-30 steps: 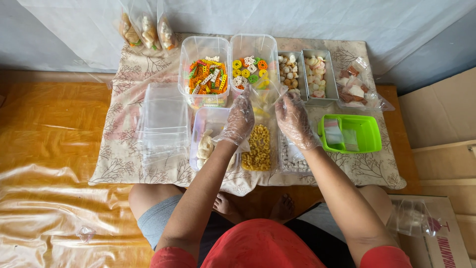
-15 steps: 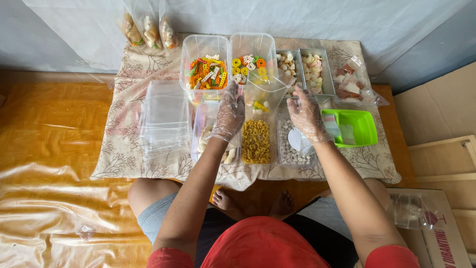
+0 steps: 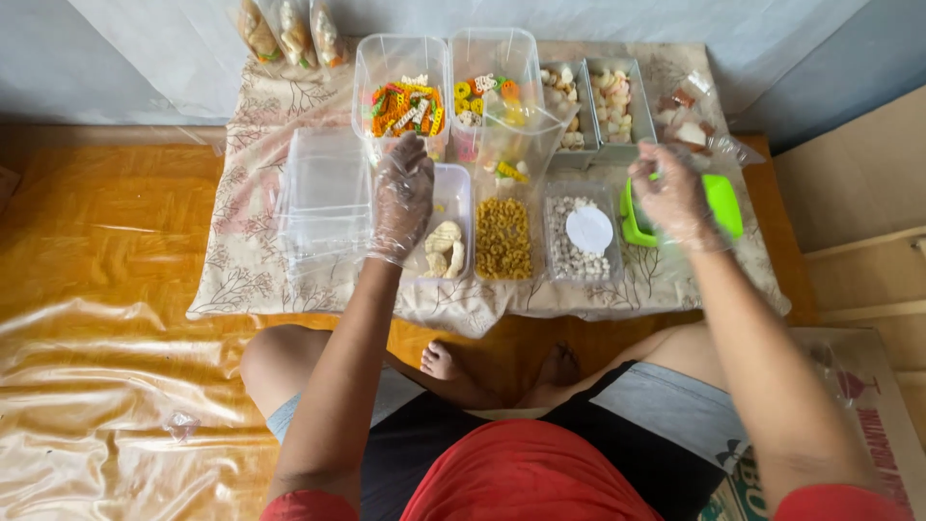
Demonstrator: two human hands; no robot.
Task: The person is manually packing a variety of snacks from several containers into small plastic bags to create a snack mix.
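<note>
Hands in thin clear gloves reach out over a low bench (image 3: 241, 280) covered with a floral cloth. The left hand (image 3: 400, 198) stretches forward on a nearly straight arm, palm down, fingers loosely spread and open; it hovers above the near-left tub (image 3: 446, 236) of pale crackers and just short of the tall tub (image 3: 400, 92) of orange, green and white shapes, gripping nothing that can be seen. The right hand (image 3: 675, 198) is raised on a bent arm further right, fingers curled and lifted over the green tray (image 3: 723, 203) (whether it pinches anything cannot be told). Between the two hands lie a tub of yellow snacks (image 3: 503, 239) and a tub of white bits (image 3: 569, 256) with a round white lid (image 3: 589, 230) on top. A clear bag (image 3: 521, 135) stands open just behind the yellow snacks, with a few coloured pieces in it. A stack of empty clear boxes (image 3: 323, 198) sits just left of the left hand. Bare feet (image 3: 439, 362) show below the bench edge, knees spread on a shiny orange floor sheet (image 3: 96, 338).
</note>
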